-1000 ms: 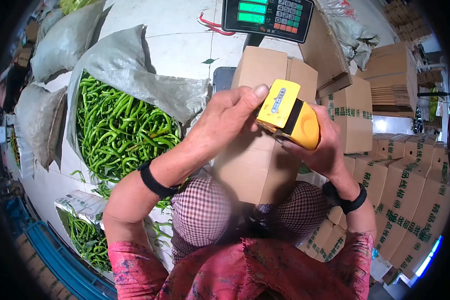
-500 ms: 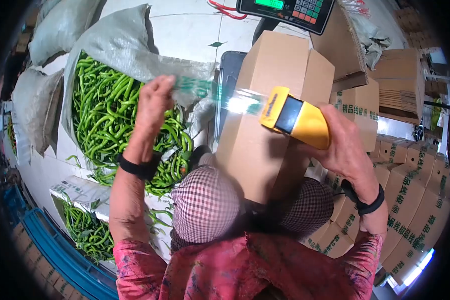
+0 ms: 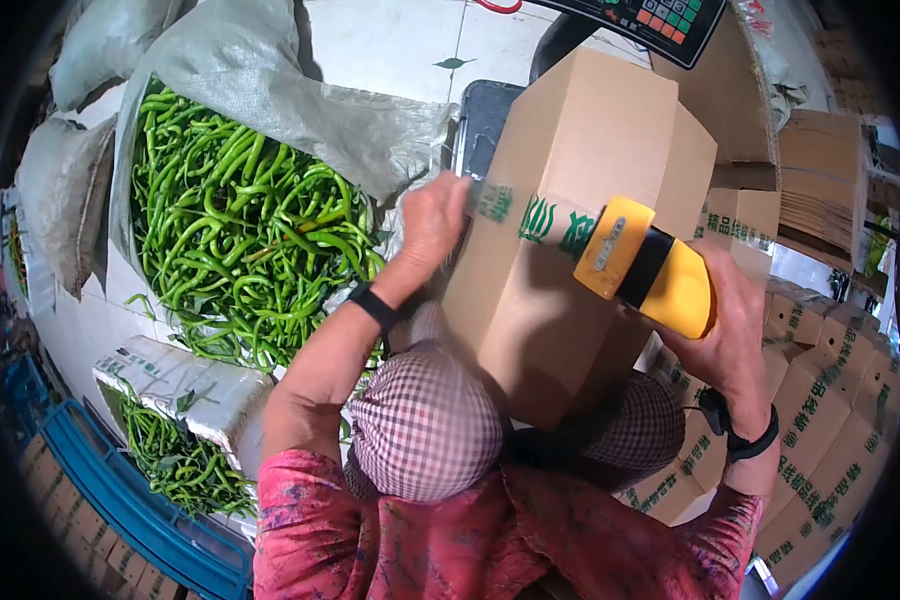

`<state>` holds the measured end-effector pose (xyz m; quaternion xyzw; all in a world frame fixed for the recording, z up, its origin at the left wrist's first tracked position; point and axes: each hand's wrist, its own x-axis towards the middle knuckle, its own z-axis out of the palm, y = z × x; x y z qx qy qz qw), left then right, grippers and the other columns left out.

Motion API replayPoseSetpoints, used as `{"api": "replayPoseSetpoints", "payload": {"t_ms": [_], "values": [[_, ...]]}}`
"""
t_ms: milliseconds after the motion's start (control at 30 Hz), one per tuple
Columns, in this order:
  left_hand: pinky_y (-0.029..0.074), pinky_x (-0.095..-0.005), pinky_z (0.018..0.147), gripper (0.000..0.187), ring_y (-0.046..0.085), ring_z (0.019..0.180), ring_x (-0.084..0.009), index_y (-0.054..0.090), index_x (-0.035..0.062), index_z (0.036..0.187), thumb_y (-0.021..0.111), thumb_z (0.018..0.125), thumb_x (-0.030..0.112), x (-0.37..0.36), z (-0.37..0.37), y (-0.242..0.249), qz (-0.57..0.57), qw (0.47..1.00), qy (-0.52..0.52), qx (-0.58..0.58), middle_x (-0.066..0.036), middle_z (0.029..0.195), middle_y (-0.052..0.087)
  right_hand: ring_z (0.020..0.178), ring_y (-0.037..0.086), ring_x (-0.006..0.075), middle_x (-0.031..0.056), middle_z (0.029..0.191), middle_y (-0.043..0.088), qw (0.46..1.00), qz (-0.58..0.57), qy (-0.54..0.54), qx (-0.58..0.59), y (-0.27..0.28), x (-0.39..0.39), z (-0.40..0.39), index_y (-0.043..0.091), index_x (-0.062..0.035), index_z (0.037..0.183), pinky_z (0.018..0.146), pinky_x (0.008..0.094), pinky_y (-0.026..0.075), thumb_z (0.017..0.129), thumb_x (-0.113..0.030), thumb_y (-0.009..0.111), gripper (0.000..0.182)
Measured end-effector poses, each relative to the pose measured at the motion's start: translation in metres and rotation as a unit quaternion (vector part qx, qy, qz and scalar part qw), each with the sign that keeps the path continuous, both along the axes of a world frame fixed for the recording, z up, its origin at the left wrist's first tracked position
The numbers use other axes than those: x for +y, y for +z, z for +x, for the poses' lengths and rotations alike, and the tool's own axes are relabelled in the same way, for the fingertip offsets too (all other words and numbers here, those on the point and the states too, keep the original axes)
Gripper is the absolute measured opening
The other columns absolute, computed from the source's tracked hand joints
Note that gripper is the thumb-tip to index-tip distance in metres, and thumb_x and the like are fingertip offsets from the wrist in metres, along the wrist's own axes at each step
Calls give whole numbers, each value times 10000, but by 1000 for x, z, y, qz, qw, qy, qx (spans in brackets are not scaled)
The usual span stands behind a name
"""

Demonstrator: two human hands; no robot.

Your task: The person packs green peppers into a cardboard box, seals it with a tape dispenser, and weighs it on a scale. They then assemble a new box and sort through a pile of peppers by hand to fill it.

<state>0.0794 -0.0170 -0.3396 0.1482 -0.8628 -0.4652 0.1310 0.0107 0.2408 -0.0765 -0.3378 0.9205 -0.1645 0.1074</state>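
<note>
Pinching tape [image 3: 537,218] in left hand [image 3: 432,222], fingertips closed; gripping yellow dispenser [image 3: 615,245] in wrapped right hand [image 3: 738,325]. Best drawn taut, flat across carton [image 3: 530,300].

The long brown box [image 3: 570,160] leans toward the near side. A yellow tape cutter [image 3: 650,268] with a black band sits tilted over its right part. Clear tape [image 3: 538,218] with green marks stretches left from the cutter, across the box.
</note>
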Motion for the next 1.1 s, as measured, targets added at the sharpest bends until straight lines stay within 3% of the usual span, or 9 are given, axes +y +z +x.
{"api": "replayPoseSetpoints", "payload": {"t_ms": [33,367,400,500,567,700,867,933,1100], "values": [[464,-508,569,290,590,657,-456,560,34,786,536,977,251,10,-2,-1,-15,1000,-21,-15,-229,685,594,866,682,354,169,968,672,1000,-5,1,8,-3,1,0,583,-44,1145,758,418,549,680,-192,835,549],[474,-591,619,198,613,683,-504,476,86,1045,476,984,274,9,-15,-18,-115,957,-145,-223,-276,694,624,850,673,354,159,962,660,998,-40,24,47,-10,6,-1,581,-41,1135,740,415,553,626,-140,845,582],[495,-581,710,216,638,838,-488,486,56,1042,485,936,244,3,-21,-9,-129,929,-199,-285,-271,889,653,839,670,352,156,950,655,998,-49,20,37,-10,7,0,579,-42,1136,736,418,552,620,-143,848,591],[517,-501,794,266,623,969,-445,570,56,1152,533,915,172,-11,-48,1,-134,977,-131,-101,-236,1061,621,838,665,342,146,937,638,997,-75,7,26,-9,19,-4,565,-51,1156,724,418,549,604,-145,854,630],[486,-460,900,392,590,1074,-418,553,46,1269,582,903,184,-17,-86,75,-42,990,-109,85,-228,1124,617,838,656,338,140,936,621,994,-103,29,16,-10,19,-4,550,-60,1182,706,424,545,584,-136,856,676],[347,-469,1056,554,474,1266,-382,506,-6,1337,590,916,344,13,-143,156,-163,948,-229,148,-228,1322,545,823,648,338,125,955,597,995,-92,26,9,-19,27,-3,537,-60,1187,689,430,539,650,-180,806,612],[459,-457,914,820,630,1029,-368,384,12,1429,564,883,597,55,-187,174,-291,892,-336,88,-223,995,679,757,623,288,99,861,532,985,-156,49,47,-24,37,-5,539,-37,1169,665,373,521,611,-220,802,643],[531,-456,738,846,678,824,-371,383,35,1435,541,871,646,68,-194,186,-352,860,-366,-53,-173,832,699,755,615,282,102,868,528,989,-134,52,40,-19,39,-5,535,-35,1178,661,366,514,601,-205,795,655],[551,-463,688,713,674,827,-385,381,193,1466,517,905,611,74,-204,178,-311,852,-420,-26,-178,971,694,751,600,271,114,888,517,989,-130,65,15,-20,40,-8,516,-24,1207,649,348,498,590,-172,779,686]]}}
